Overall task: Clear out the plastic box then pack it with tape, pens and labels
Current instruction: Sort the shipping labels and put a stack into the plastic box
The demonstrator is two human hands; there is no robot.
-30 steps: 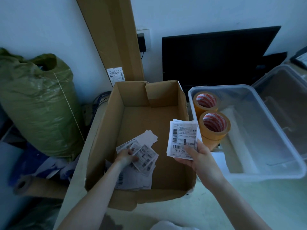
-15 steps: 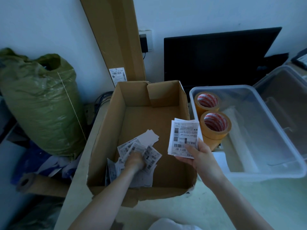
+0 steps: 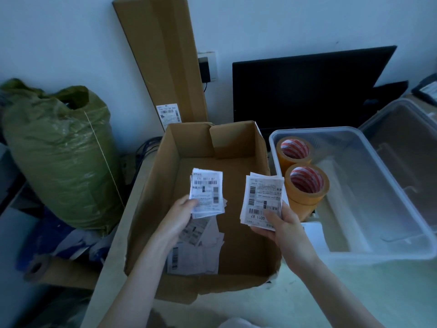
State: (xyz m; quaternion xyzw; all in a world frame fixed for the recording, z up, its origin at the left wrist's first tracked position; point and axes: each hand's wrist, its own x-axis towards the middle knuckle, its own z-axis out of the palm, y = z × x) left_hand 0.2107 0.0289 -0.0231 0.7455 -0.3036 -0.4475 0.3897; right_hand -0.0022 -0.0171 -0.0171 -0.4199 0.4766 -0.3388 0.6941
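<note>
An open cardboard box (image 3: 151, 200) sits in front of me with loose shipping labels (image 3: 198, 249) on its floor. My left hand (image 3: 179, 214) is raised above them, shut on a small stack of labels (image 3: 207, 192). Over the box's right wall, my right hand (image 3: 281, 223) grips a second stack of labels (image 3: 262, 197). To the right stands the clear plastic box (image 3: 390, 185), holding two rolls of tan tape (image 3: 305, 185) at its near-left corner. No pens are visible.
A clear lid (image 3: 406, 147) leans behind the plastic box. A black monitor (image 3: 307, 88) and a tall cardboard sheet (image 3: 163, 62) stand against the wall. A stuffed green sack (image 3: 56, 152) and a cardboard tube (image 3: 47, 268) lie left of the table.
My left hand gathered labels from the bottom of the cardboard box and lifted a stack up. The right hand kept its stack almost still.
</note>
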